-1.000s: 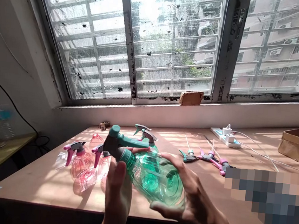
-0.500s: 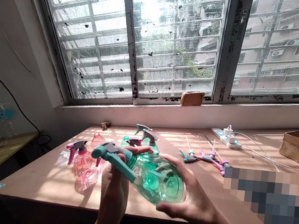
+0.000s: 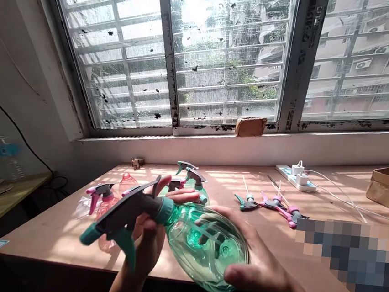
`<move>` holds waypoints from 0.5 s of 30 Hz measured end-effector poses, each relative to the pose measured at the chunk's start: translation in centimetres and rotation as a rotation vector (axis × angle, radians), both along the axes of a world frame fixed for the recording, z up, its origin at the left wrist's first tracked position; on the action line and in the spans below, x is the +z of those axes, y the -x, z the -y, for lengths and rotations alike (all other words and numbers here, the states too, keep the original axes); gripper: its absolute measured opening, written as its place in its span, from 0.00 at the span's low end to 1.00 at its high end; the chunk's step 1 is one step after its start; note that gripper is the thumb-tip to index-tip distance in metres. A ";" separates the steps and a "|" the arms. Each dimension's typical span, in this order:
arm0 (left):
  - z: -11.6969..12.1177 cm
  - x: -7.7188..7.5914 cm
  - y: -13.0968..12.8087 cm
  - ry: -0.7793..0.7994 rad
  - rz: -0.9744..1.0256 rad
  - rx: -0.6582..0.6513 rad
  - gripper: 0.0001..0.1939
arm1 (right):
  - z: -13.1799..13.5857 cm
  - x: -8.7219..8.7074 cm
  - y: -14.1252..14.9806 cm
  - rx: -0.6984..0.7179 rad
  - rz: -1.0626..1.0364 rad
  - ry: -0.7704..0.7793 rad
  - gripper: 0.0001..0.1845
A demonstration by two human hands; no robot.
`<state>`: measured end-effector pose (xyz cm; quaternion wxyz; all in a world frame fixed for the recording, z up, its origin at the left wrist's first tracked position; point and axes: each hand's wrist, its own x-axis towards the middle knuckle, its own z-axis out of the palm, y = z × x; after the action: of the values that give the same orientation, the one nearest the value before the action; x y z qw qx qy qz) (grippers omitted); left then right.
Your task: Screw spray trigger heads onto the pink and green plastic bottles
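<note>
I hold a clear green spray bottle [image 3: 201, 247] on its side above the near edge of the wooden table [image 3: 274, 245]. My right hand [image 3: 255, 266] is wrapped under and round the bottle's body. My left hand [image 3: 147, 238] grips the teal collar at the neck, just behind the grey and teal trigger head [image 3: 118, 223], which points down and to the left. A thin tube shows inside the bottle.
Several pink spray bottles [image 3: 104, 206] and green ones [image 3: 191, 182] stand behind my hands. Loose trigger heads with tubes [image 3: 271, 204] lie to the right. A power strip with chargers [image 3: 296, 179] and a cardboard box [image 3: 388, 185] sit at the back right. A blurred patch covers the right foreground.
The trigger head has swung round on the neck, from pointing up and left to pointing down and left. The bottle has come a little lower and nearer to me.
</note>
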<state>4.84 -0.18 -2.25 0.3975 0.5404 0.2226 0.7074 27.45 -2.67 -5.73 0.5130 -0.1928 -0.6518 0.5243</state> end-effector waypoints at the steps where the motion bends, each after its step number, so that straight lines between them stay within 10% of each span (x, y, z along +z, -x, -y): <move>1: 0.0 0.2 0.0 -0.017 -0.018 0.001 0.42 | 0.0 0.0 0.0 -0.012 -0.009 -0.007 0.48; 10: 1.0 0.2 -3.4 -0.073 0.104 0.193 0.14 | 0.1 0.4 0.5 -0.032 -0.124 -0.032 0.47; 15: 1.7 0.4 -3.7 -0.213 0.123 0.250 0.23 | 0.3 0.5 0.4 -0.098 -0.045 -0.053 0.43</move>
<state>8.58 -1.90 -1.89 0.2597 0.5035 0.1871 0.8025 27.10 -2.99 -5.22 0.5576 -0.1990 -0.6434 0.4853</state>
